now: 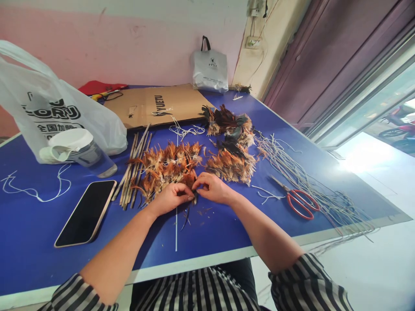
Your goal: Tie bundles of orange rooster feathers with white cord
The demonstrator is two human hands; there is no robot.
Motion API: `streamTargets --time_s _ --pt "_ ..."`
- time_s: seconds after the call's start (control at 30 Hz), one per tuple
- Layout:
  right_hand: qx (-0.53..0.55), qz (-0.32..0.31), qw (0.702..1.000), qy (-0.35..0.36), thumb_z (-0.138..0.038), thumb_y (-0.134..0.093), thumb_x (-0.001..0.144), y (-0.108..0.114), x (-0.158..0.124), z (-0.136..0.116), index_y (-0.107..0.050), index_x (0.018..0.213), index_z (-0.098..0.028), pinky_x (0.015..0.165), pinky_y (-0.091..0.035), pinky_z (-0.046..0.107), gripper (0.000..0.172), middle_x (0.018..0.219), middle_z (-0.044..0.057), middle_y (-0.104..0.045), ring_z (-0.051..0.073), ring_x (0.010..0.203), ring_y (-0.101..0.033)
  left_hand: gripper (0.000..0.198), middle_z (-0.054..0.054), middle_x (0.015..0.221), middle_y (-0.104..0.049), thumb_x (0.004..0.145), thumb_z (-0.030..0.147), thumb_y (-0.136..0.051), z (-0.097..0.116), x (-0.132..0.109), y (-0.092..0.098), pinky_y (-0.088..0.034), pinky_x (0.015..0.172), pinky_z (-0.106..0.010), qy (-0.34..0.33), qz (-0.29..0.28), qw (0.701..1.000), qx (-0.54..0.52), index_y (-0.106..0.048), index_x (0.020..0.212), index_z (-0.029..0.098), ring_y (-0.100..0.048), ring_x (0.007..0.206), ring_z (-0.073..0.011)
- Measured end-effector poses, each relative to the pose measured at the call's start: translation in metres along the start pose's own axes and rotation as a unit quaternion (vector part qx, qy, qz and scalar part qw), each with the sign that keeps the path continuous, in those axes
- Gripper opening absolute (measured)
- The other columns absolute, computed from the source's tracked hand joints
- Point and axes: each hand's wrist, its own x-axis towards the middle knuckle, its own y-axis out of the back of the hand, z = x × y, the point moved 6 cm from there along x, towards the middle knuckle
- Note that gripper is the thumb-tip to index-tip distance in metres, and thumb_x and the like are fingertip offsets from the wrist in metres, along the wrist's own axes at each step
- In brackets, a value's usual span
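Observation:
My left hand (pixel 170 198) and my right hand (pixel 211 187) meet at the middle of the blue table (pixel 32 224), fingers pinched together on a small dark feather bundle (pixel 193 195). A thin white string (pixel 176 229) runs from under my hands toward the near edge. Just beyond my hands lies a pile of orange-brown feathers (pixel 168 166). A second feather pile (pixel 231 164) lies to the right of it, and darker feathers (pixel 227 123) sit farther back.
Thin sticks (pixel 132 172) lie left of the feathers. A phone (pixel 87 211) lies face up at left, by a jar (pixel 82 151) and a white plastic bag (pixel 48 108). Red scissors (pixel 300 202) and loose strings (pixel 292 166) are at right. Cardboard (pixel 155 106) lies at the back.

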Motion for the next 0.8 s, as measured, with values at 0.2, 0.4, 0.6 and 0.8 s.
streamTargets --time_s 0.2,0.4,0.6,0.8 --pt "-0.07 -0.037 0.997 0.024 -0.016 -0.059 0.073 -0.007 0.001 -0.001 -0.068 0.086 -0.018 0.069 -0.039 0.021 0.015 0.08 0.001 -0.057 0.01 0.072 -0.052 0.014 -0.004 0.078 -0.067 0.073 0.027 -0.065 0.005 0.0 0.001 -0.045 0.076 -0.026 -0.049 -0.02 0.998 0.016 -0.07 0.074 0.014 -0.061 0.077 -0.0151" --pt "-0.112 -0.06 0.991 0.031 -0.017 -0.056 0.075 -0.015 -0.001 -0.001 -0.067 0.08 -0.018 0.069 -0.038 0.02 0.012 0.083 0.003 -0.061 0.012 0.079 -0.055 0.011 -0.004 0.078 -0.065 0.074 0.024 -0.064 0.011 -0.001 0.001 -0.045 0.075 -0.025 -0.088 -0.027 0.995 0.032 -0.07 0.071 0.016 -0.06 0.075 -0.0135" --pt "-0.107 -0.046 0.992 -0.038 -0.017 -0.055 0.071 -0.016 0.0 0.009 -0.066 0.076 -0.018 0.064 -0.037 0.02 0.012 0.077 0.001 -0.065 0.011 0.069 -0.055 0.009 -0.004 0.081 -0.065 0.074 0.022 -0.063 0.01 -0.001 0.002 -0.045 0.075 -0.024 -0.083 -0.028 0.995 0.041 -0.07 0.072 0.016 -0.061 0.077 -0.013" --pt "-0.088 -0.03 0.988 -0.123 -0.019 -0.053 0.072 -0.012 0.0 0.017 -0.066 0.072 -0.017 0.058 -0.035 0.019 0.013 0.069 0.001 -0.065 0.01 0.061 -0.054 0.009 -0.004 0.082 -0.066 0.074 0.022 -0.063 0.008 0.0 0.002 -0.045 0.077 -0.025 -0.077 -0.026 0.996 0.04 -0.07 0.072 0.016 -0.061 0.078 -0.0134"
